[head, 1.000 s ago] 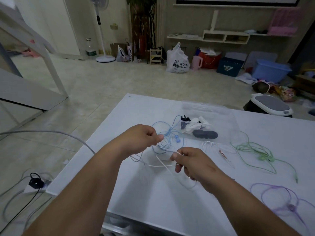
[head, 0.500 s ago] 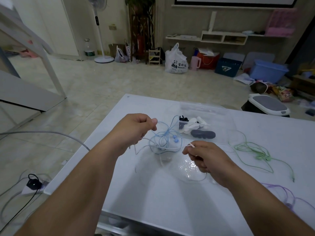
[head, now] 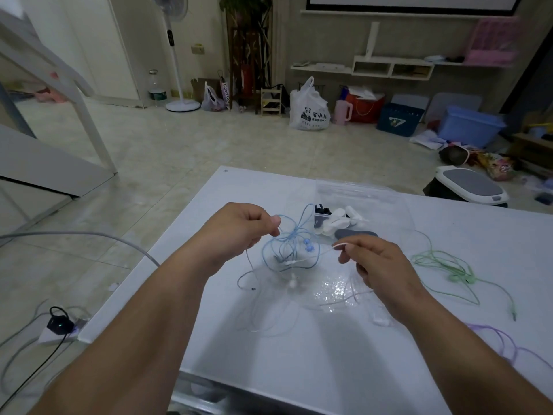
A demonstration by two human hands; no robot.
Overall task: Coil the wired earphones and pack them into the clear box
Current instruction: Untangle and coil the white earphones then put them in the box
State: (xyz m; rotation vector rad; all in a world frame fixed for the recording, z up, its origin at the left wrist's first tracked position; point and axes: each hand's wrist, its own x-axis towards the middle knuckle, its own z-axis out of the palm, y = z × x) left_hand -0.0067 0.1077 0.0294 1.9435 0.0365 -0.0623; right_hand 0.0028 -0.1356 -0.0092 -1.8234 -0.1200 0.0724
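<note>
Blue wired earphones (head: pixel 291 250) lie in a loose tangle on the white table (head: pixel 299 348), mixed with a thin white earphone cable (head: pixel 317 255). My left hand (head: pixel 239 232) pinches the blue cable just above the tangle. My right hand (head: pixel 380 265) pinches the white cable's end, raised a little over the table. A clear box (head: pixel 356 202) stands behind the tangle with white, black and grey items inside.
Green earphones (head: pixel 449 271) lie to the right, purple ones (head: pixel 505 342) at the right front edge. Another white earbud (head: pixel 380 320) rests under my right wrist. On the floor to the left are a grey cable and a power strip (head: pixel 59 326).
My hands have drawn apart and risen. The right hand went rightward with the white cable's end, and the left lifted the blue cable.
</note>
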